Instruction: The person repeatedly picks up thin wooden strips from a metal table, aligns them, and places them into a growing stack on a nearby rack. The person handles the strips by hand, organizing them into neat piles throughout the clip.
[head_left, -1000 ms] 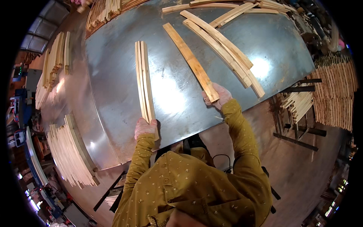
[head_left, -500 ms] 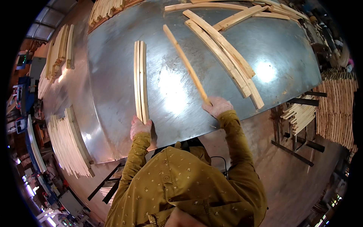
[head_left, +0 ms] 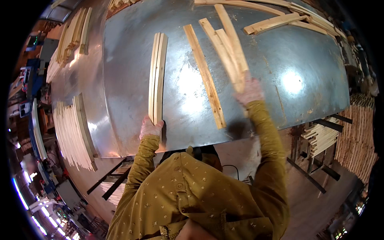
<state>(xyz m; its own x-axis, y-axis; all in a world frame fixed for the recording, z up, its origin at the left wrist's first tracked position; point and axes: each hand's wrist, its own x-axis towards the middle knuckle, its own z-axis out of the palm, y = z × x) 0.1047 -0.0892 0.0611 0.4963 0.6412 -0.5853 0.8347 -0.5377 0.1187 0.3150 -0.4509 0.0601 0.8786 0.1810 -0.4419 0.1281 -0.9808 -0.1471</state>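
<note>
My left hand (head_left: 151, 127) is closed around the near end of a small bundle of wooden strips (head_left: 157, 76), which stretches away from me on the metal tabletop. Slightly blurred, my right hand (head_left: 250, 91) grips the near ends of several wooden slats (head_left: 230, 48) that fan apart at their far ends. Between the two groups a single knotty slat (head_left: 206, 76) lies flat, touched by neither hand.
The metal-topped table (head_left: 128, 100) carries more slats (head_left: 276, 23) at the far right. Stacks of strips sit on the left (head_left: 72, 128) and far left (head_left: 74, 34). Beyond the right edge are a rack of strips (head_left: 320, 136) and a large wood pile (head_left: 358, 140).
My right hand let go of the single slat, now lying flat, and moved right to the slats there, drawing them together and changing their angle. The left hand stays on its bundle.
</note>
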